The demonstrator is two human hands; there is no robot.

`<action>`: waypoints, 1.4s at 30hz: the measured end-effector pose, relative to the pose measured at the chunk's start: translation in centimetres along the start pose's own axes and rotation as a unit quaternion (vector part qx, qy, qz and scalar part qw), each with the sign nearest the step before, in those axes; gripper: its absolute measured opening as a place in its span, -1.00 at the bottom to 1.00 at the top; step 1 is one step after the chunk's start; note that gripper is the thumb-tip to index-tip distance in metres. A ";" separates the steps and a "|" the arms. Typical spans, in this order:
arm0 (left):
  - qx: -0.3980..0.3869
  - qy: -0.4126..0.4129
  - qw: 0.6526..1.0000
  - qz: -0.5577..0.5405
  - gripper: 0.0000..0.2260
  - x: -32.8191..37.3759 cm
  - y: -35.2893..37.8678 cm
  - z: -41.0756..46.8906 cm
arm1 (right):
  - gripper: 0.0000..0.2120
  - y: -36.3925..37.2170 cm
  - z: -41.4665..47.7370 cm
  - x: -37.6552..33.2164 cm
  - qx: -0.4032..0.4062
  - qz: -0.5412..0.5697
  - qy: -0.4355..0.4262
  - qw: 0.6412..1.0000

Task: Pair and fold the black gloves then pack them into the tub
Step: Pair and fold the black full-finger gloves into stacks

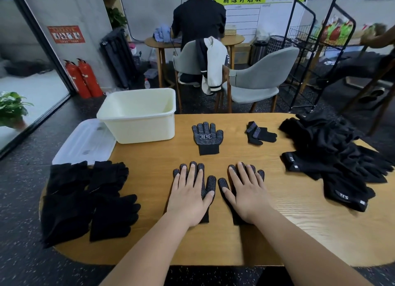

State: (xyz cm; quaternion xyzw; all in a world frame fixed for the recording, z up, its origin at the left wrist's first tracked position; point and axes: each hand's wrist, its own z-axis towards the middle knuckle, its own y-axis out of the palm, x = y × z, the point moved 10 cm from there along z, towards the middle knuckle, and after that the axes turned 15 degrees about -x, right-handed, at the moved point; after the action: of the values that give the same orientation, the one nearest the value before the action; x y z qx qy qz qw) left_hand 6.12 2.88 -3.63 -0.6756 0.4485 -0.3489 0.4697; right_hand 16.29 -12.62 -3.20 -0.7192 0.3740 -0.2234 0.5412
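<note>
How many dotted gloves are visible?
4: near-left glove under the left hand, near-right glove under the right hand, flat glove beyond them, folded glove right of it. Piles may hide more.

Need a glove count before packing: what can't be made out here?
Head view:
1. Two dotted black knit gloves: mostly covered by the left hand and right hand.
2. Right-side black glove heap: overlapping, cut by the frame edge; uncountable.
3. Cream plastic tub: near floor hidden by its front wall.
</note>
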 end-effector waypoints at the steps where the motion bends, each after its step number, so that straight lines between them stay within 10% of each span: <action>1: 0.002 0.002 1.000 0.000 -0.28 0.0 0.2 -0.3 | -0.25 0.2 -0.5 -0.3 0.003 -0.003 -0.006 1.000; 7: 0.016 0.016 1.000 -0.010 -0.29 0.5 0.9 -3.8 | -0.27 0.8 -3.9 -1.9 0.038 -0.001 -0.027 0.999; 15: 0.210 0.097 0.957 -0.173 -0.73 0.0 -2.4 -9.6 | -0.70 -2.9 -10.9 1.2 0.288 0.213 -0.103 0.928; 28: 0.129 0.082 0.975 -0.160 -0.77 0.7 0.0 -10.1 | -0.77 0.7 -12.0 -0.8 0.202 0.034 -0.086 0.975; 42: 0.179 0.033 0.890 -0.418 -0.91 -2.9 -0.1 -11.3 | -0.64 -0.6 -11.7 -6.7 0.165 0.111 -0.124 0.972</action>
State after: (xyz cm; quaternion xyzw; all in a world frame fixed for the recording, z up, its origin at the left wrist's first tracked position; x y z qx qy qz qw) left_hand -4.92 1.97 -0.13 -0.6929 0.0697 -0.6098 0.3784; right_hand 3.83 -14.42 1.64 -0.5959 0.3392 -0.1302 0.7162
